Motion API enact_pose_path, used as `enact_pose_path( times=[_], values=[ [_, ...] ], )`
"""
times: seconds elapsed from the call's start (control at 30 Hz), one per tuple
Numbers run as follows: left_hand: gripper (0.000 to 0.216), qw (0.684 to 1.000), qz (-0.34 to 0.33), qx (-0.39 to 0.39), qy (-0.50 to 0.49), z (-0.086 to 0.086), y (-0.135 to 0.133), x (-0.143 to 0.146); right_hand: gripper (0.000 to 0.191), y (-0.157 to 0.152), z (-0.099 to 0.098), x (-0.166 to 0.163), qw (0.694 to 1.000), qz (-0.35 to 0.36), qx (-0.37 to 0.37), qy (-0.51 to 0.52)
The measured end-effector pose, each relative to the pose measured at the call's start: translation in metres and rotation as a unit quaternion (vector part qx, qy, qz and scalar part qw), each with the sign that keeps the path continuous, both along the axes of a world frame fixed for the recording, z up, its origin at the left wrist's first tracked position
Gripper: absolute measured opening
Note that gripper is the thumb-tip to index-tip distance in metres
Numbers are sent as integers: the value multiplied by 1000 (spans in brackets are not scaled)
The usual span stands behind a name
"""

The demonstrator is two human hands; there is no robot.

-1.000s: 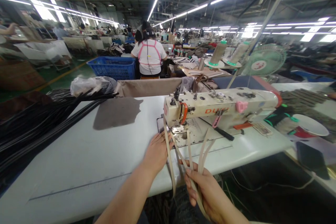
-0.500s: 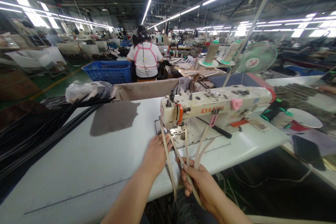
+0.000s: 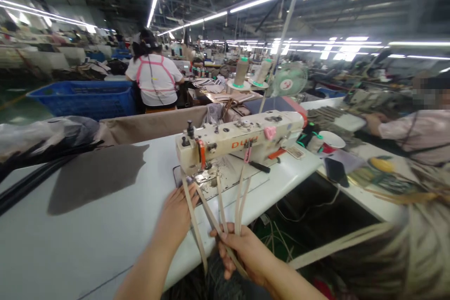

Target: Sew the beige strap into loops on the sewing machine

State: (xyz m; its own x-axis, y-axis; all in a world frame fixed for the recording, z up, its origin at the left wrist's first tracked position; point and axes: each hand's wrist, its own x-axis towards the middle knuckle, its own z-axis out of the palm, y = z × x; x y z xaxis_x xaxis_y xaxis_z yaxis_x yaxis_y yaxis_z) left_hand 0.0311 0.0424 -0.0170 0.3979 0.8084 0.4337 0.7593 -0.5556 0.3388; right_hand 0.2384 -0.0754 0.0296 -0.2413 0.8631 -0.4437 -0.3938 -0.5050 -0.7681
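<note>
“Beige strips (image 3: 211,218) are running between the sewing machine (image 3: 228,143) and the right hand (image 3: 242,246), yes?”

“Yes. Their upper ends are lying around the needle area, and one strip is hanging across the left hand (image 3: 177,213), over the front edge of the bench (image 3: 87,243).”

“What are the hands doing?”

“The right is pinching several strips between thumb and fingers. The left is resting palm-down beside the needle; whether its fingers are pinching something, I cannot tell.”

“How far is the work going?”

“In my judgement, it is standing midway: the strips are already lying at the needle, while long lengths are hanging loose. Stitches are too small to tell.”

“And farther out?”

“A grey-brown piece (image 3: 98,176) is lying flat on the bench; beyond, a person in white (image 3: 154,77) is sitting beside a blue basket (image 3: 84,98).”
</note>
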Motion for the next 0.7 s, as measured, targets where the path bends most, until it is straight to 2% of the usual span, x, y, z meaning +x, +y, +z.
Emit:
enact_pose_path(
  times=[0.17,0.43,0.7],
  values=[
    [49,1000,-7,-10,24,-8,5,-5,52,-4,-4,2,1000,-1,-7,1],
    [50,1000,-13,6,21,-12,8,-7,45,-9,-9,3,1000,17,-16,-10],
    [48,998,-39,10,47,-17,10,-11,50,-12,-16,4,999,30,-9,3]
  ],
)
